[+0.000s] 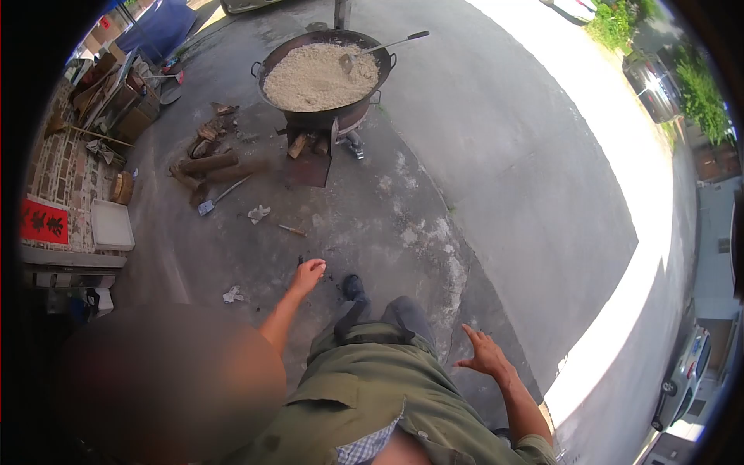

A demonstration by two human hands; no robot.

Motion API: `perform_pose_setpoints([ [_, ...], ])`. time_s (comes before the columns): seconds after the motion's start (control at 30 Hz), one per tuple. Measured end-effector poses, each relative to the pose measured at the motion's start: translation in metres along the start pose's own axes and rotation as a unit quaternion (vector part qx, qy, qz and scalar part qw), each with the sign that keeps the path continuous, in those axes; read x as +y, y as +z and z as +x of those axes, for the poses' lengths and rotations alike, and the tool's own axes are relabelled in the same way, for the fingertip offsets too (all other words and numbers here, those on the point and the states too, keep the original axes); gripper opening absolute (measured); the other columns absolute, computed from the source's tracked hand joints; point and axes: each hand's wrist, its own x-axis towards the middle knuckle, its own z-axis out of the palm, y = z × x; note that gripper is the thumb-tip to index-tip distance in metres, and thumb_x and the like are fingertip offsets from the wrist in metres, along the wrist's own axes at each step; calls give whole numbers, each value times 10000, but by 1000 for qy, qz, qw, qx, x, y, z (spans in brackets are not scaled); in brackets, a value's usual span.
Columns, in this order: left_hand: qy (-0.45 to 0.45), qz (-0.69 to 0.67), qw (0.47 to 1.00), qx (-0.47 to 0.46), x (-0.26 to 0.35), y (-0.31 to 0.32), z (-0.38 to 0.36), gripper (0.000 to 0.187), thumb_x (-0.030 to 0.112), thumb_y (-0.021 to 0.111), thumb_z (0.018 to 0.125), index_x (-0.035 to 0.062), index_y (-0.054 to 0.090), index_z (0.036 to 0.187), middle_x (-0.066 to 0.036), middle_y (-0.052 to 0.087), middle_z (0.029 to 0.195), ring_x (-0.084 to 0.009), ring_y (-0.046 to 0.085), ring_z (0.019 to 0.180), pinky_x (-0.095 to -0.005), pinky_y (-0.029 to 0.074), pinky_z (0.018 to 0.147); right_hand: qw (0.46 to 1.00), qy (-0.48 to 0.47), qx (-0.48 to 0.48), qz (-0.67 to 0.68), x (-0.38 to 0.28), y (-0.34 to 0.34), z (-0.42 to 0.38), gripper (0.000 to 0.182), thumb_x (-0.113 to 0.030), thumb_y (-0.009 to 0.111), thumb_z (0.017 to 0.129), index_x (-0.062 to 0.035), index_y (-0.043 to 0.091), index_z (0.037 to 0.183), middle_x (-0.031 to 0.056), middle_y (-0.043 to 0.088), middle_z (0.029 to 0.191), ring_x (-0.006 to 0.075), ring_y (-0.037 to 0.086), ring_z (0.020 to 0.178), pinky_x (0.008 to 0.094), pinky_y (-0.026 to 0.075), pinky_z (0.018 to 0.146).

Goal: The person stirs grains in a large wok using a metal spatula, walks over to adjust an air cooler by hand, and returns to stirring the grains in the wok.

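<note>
My left hand [309,276] hangs over the concrete ahead of my body, its fingers curled in. A pale speck shows at the fingertips, too small to name. My right hand [484,354] is held out to the right, fingers apart with nothing in them. Farther ahead, a large wok [259,77] full of pale crumbly food [314,76] sits on a metal stove [310,172]. A long-handled spatula [387,44] rests in it, blade in the food and handle over the right rim. Both hands are well apart from the wok.
Firewood logs [209,161] lie left of the stove, near a small blue-ended shovel [207,207]. A crumpled white glove [259,214] and a short stick-like tool [292,230] lie on the concrete. A white tray [112,225] leans at the left wall. A blurred patch hides the lower left.
</note>
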Motion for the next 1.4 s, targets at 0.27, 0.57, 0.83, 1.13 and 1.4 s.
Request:
perform_pose_setpoints([
  [0.27, 15, 137, 988, -74, 112, 23, 114, 364, 284, 657, 951, 63, 667, 1240, -35, 711, 1063, -126, 658, 926, -294, 514, 769, 902, 9, 213, 376, -13, -97, 156, 507, -327, 746, 905, -45, 631, 1311, 141, 736, 1061, 248, 701, 976, 377, 536, 888],
  [0.57, 633, 52, 762, -128, 623, 110, 11, 203, -6, 639, 872, -22, 707, 1063, -135, 720, 967, -238, 715, 864, -308, 574, 764, 961, -133, 142, 196, -7, -237, 300, 480, -334, 728, 908, -76, 641, 1304, 123, 738, 1067, 221, 701, 955, 365, 537, 877],
  [0.83, 817, 29, 576, 0, 740, 155, 23, 216, 4, 624, 909, 43, 664, 1118, -116, 690, 1005, -221, 683, 855, -325, 552, 754, 977, -134, 124, 107, 64, -348, 373, 463, -350, 717, 900, -67, 663, 1262, 192, 728, 1080, 350, 709, 975, 434, 549, 850],
  [1.13, 520, 69, 841, 130, 637, 185, 217, 325, 5, 616, 931, 70, 610, 1250, -132, 663, 1110, -249, 671, 916, -363, 545, 808, 985, -104, 62, 127, 156, -380, 496, 479, -386, 707, 910, -36, 674, 1235, 178, 746, 998, 326, 720, 931, 402, 556, 842],
  [1.4, -167, 359, 877, -272, 232, 244, 324, 339, 289, 634, 898, 79, 720, 1150, -186, 703, 1146, -387, 650, 1101, -493, 521, 917, 976, -23, -213, -35, 269, -403, 531, 351, -288, 634, 870, -24, 716, 1086, 268, 704, 1011, 422, 674, 1019, 462, 531, 831],
])
